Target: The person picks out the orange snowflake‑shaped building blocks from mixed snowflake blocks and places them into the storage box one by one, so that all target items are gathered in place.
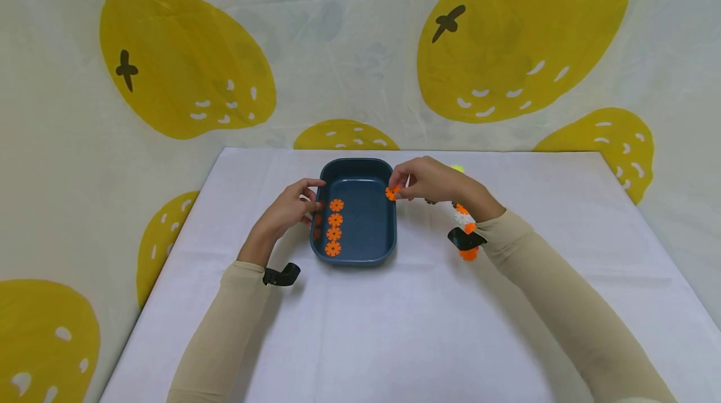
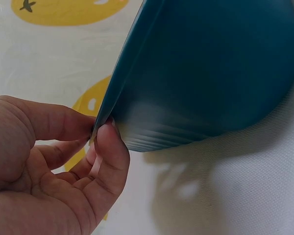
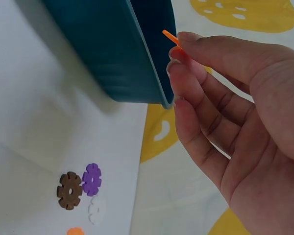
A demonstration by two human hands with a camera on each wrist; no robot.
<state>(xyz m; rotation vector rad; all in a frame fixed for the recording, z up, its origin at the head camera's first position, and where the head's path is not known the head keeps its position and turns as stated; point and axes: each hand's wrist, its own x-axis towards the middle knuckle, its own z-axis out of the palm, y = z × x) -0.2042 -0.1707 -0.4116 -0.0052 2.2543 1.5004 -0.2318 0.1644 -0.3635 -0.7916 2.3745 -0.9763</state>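
Beige fabric sleeves (image 1: 563, 296) flank a dark-blue, rounded rectangular tray (image 1: 366, 221), its left rim pinched by the left hand (image 1: 287, 207). At its right rim, the right hand (image 1: 430, 179) pinches an orange, notched plastic disc (image 1: 390, 194); a light edge grip and steadied tray should help control.

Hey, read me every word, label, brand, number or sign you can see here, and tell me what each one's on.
None: no lettering or numbers show on the blue tray or orange discs.
Backdrop: only yellow shapes and dark crosses, no text.
Black wrist devices: any print is too small to read.
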